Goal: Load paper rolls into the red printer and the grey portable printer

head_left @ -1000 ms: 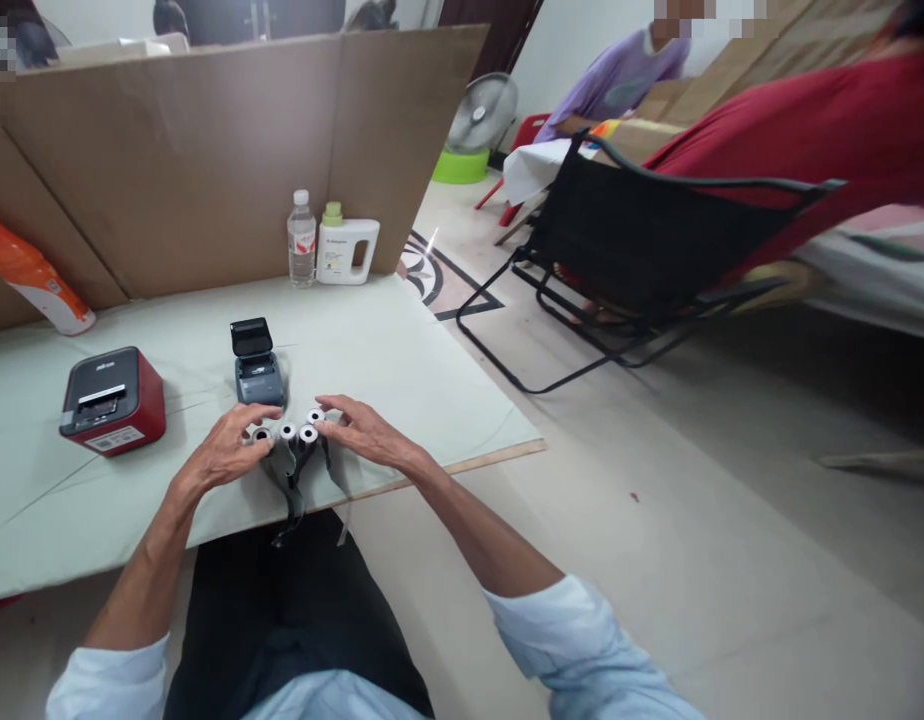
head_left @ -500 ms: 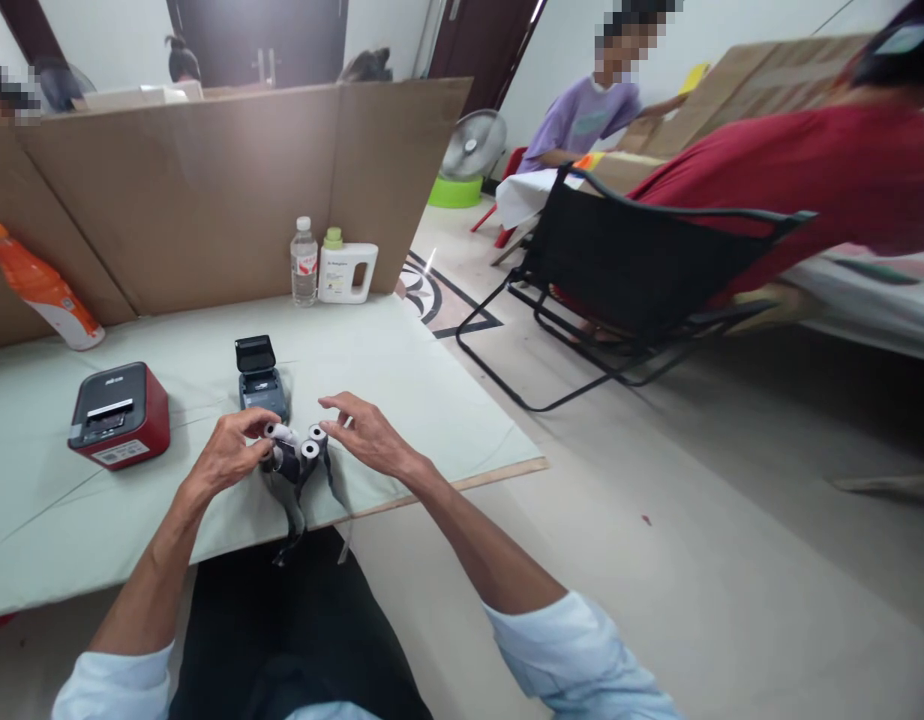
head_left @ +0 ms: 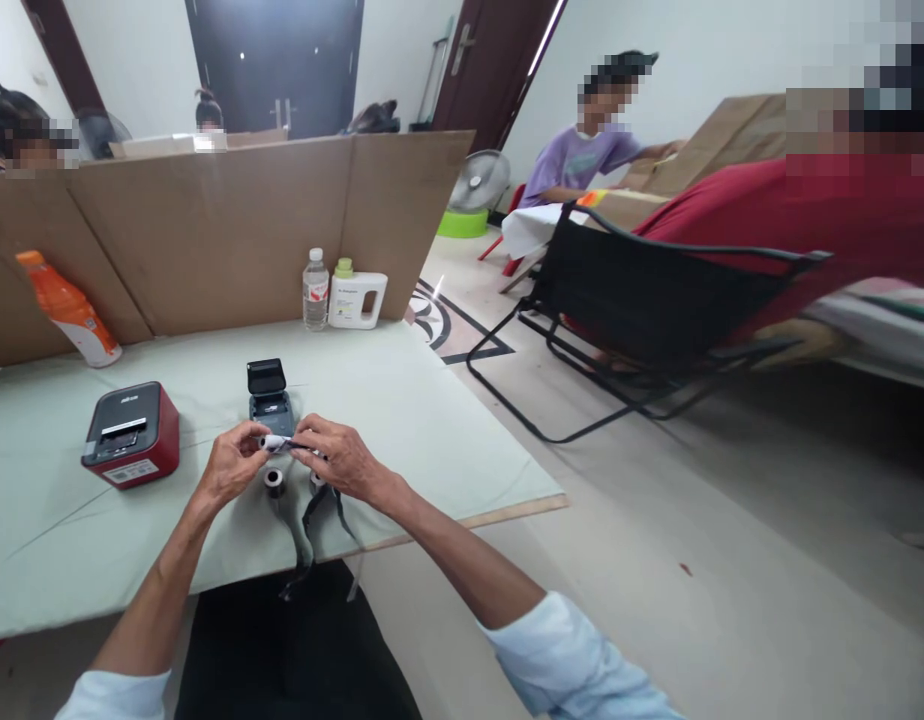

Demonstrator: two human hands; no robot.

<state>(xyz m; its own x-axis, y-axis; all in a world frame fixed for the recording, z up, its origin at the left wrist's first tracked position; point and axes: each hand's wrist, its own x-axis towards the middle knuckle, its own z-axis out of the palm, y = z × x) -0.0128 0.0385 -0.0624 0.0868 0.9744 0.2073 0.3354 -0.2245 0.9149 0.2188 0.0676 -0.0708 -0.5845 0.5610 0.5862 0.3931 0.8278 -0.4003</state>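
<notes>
A white roll (head_left: pixel 273 443) lies level between two hands, just on the near side of a small dark device (head_left: pixel 271 414) with its lid raised. The left hand (head_left: pixel 233 463) pinches the roll's left end between thumb and fingers; the right hand's (head_left: pixel 343 458) grip seems to pinch the other end, though the fingertips are too small to be sure. Below, another roll (head_left: pixel 274 485) stands upright on the table (head_left: pixel 417 430), and dark strips (head_left: pixel 309 530) trail toward the near edge. Leftward sits a red-and-black machine (head_left: pixel 132 435); an orange bottle (head_left: pixel 68 308) leans against the cardboard panel (head_left: pixel 244 230) behind.
</notes>
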